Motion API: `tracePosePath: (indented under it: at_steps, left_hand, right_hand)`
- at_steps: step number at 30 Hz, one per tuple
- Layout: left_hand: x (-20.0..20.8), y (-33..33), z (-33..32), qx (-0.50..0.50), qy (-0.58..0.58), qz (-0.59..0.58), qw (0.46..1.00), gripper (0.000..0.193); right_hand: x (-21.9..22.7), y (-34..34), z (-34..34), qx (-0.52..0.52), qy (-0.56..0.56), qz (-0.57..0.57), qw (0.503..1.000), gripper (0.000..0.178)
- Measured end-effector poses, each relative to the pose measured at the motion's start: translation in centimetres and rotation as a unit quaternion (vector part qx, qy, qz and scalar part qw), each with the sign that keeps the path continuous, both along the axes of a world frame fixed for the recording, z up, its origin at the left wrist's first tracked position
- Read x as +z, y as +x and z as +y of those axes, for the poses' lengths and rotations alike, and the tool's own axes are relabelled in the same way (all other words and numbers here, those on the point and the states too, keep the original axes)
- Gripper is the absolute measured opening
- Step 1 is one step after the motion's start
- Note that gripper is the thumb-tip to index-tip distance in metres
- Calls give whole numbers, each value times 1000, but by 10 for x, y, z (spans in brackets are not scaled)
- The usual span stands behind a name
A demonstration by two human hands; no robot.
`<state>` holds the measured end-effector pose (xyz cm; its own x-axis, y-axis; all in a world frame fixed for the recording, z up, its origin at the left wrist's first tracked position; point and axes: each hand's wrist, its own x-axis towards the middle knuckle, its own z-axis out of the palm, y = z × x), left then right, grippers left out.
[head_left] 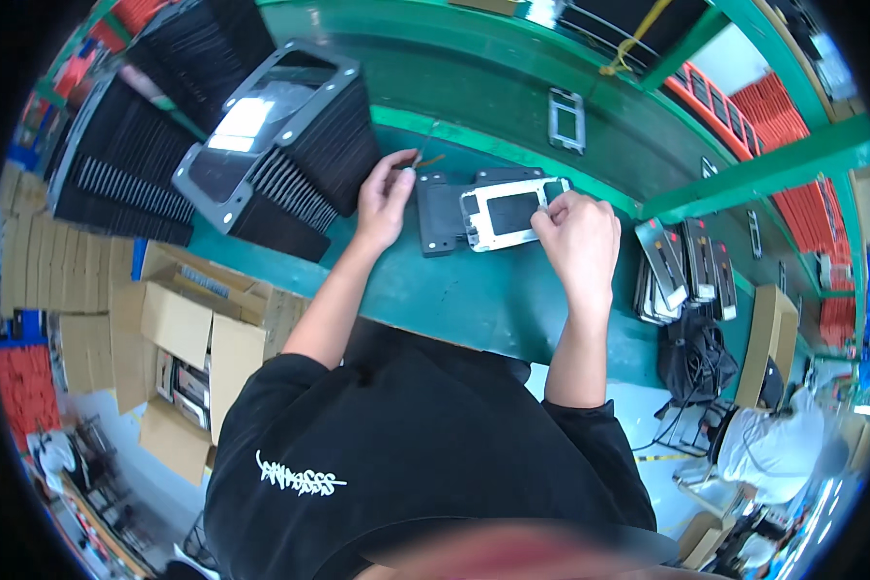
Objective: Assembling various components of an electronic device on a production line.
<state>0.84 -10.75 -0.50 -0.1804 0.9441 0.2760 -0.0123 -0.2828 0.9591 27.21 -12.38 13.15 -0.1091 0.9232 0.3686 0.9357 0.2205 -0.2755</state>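
At far left, an open cardboard box (188, 333) holds flat dark parts. Your left hand (385, 198) pinches a small tool on the green surface (454, 290). The silver frame (508, 213) lies flat on a dark fixture, long axis left-right; your right hand (578, 242) curls, gripping its right end.

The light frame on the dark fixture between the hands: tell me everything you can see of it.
The light frame is a flat, whitish-grey rounded rectangle, plastic or metal by its look, with a large dark window in its middle. It lies flat, long side across the view, on a dark fixture resting on the green bench. The right hand rests on its right end, fingers curled over the edge. The left hand is apart from it, pinching a small tool beside the fixture's left edge.
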Motion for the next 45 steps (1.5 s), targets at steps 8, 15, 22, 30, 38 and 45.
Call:
tracePosePath:
  at_steps: [8, 15, 22, 30, 38, 45]
  left_hand:
    - [-3, -9, 2, -7, 17, 46, 999, 41]
    - [0, -5, 4, -10, 14, 15, 1000, 38]
    - [0, -4, 5, -13, 18, 31, 999, 41]
    - [-4, -4, 11, -6, 19, 23, 1000, 42]
    - [-2, -6, 4, -19, 33, 17, 999, 40]
    - [3, -2, 10, -15, 25, 50, 998, 44]
  right_hand:
    - [-31, 93, -60, -78, -135, 152, 976, 11]
    - [-64, 104, -90, -101, -67, -21, 992, 11]
    - [-69, 91, -64, -76, -32, -1, 997, 13]
    - [-48, 87, 80, 67, -7, 27, 997, 12]
    - [-116, 46, 288, 66, -41, -162, 984, 23]
    - [-67, 64, 248, -9, -92, -165, 982, 21]
